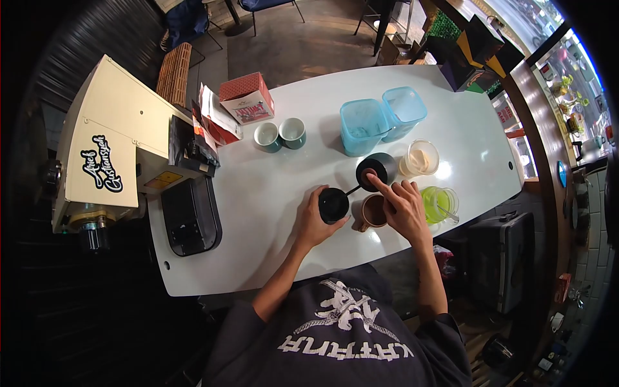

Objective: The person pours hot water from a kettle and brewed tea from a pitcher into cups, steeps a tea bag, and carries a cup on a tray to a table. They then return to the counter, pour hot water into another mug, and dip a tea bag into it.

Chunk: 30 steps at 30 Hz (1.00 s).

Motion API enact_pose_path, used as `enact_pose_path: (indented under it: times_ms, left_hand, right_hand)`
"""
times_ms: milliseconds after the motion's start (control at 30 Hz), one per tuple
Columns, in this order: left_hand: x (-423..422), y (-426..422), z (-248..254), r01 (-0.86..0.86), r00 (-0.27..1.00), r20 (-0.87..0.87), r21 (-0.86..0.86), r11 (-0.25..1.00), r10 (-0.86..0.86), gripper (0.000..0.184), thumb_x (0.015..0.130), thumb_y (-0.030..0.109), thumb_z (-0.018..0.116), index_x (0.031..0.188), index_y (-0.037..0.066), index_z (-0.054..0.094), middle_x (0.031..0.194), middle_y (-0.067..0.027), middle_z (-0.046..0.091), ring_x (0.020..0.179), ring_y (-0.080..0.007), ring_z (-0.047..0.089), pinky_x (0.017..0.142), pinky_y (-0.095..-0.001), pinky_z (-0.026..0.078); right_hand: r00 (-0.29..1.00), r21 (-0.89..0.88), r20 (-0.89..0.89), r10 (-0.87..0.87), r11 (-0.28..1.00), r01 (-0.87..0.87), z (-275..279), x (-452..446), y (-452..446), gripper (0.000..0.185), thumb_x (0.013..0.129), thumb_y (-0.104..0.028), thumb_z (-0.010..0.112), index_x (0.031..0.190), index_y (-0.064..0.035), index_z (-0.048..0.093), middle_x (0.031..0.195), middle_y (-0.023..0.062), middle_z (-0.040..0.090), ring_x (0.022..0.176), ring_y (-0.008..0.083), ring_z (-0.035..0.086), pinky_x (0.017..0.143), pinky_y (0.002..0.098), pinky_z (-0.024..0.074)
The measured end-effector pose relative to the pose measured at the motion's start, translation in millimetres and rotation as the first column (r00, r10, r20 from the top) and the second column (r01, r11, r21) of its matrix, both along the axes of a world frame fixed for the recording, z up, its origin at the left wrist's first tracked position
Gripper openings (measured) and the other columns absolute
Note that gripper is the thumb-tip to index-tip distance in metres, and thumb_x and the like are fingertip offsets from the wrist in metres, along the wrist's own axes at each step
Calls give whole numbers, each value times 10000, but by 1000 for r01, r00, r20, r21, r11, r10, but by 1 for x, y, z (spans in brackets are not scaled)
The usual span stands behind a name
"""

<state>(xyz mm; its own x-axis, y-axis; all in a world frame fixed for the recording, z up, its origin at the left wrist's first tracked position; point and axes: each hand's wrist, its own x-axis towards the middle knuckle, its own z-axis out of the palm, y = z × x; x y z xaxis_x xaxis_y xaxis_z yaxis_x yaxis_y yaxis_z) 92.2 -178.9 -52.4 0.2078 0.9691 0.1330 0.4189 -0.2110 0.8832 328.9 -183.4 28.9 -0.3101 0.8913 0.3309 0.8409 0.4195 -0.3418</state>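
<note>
My left hand is wrapped round a small round black cup, thumb and fingers on its sides. A thin dark bar runs between this cup and a second black cup; I cannot tell what it belongs to. Inside the second cup is something brown. My right hand points its index finger into that cup, at the brown contents, with the other fingers loosely bent and holding nothing visible. Below the right hand stands a brown mug, partly covered by the hand.
Right of the hands stand a clear container with cream contents and a glass mug of green liquid. Two blue containers are behind. On the left are two teal cups, a red box and a cream-coloured machine.
</note>
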Motion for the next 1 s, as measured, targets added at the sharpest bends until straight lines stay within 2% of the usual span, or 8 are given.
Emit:
enact_pose_path:
  times_ms: [267,333,567,867,967,1000]
  left_hand:
    - [-1,0,1,5,1000,23,10,1000,-6,835,665,240,897,1318,-16,443,1229,-200,577,1098,-337,634,937,-415,521]
    - [0,-1,1,-12,1000,22,18,1000,11,863,654,250,895,1339,10,429,1158,-180,631,1065,-317,651,920,-396,517]
    - [0,-1,1,-2,998,55,-16,1000,3,858,665,234,890,1345,11,418,1158,-176,629,1062,-309,653,922,-390,517]
    - [1,-1,-1,-15,1000,23,29,999,15,865,655,245,895,1344,15,425,1158,-178,630,1059,-306,656,921,-389,519]
    - [2,-1,1,-16,999,33,0,1000,16,859,655,244,895,1340,16,430,1144,-174,638,1050,-306,662,914,-388,523]
    - [1,-1,4,0,999,44,-26,1000,1,835,665,225,893,1333,13,439,1184,-175,609,1063,-302,655,917,-387,529]
  right_hand:
    - [1000,29,9,26,999,-26,7,-3,3,775,739,-5,650,1458,-254,502,732,33,502,706,226,481,712,366,397]
    - [1000,34,13,25,999,-26,8,-4,3,765,744,-10,650,1456,-250,505,733,33,503,707,225,479,714,365,398]
    - [998,14,12,65,998,-65,10,-7,1,745,752,-24,651,1450,-245,513,729,31,494,713,223,474,715,359,400]
    - [998,38,34,49,998,-51,11,-1,2,744,752,-33,662,1450,-245,513,755,27,511,720,223,482,716,357,396]
    - [997,25,43,67,997,-68,14,-4,-1,747,751,-30,667,1450,-244,513,770,27,522,727,222,488,716,356,394]
    - [996,23,53,74,997,-75,14,-4,-2,749,749,-28,669,1449,-243,512,778,27,526,730,221,491,715,355,393]
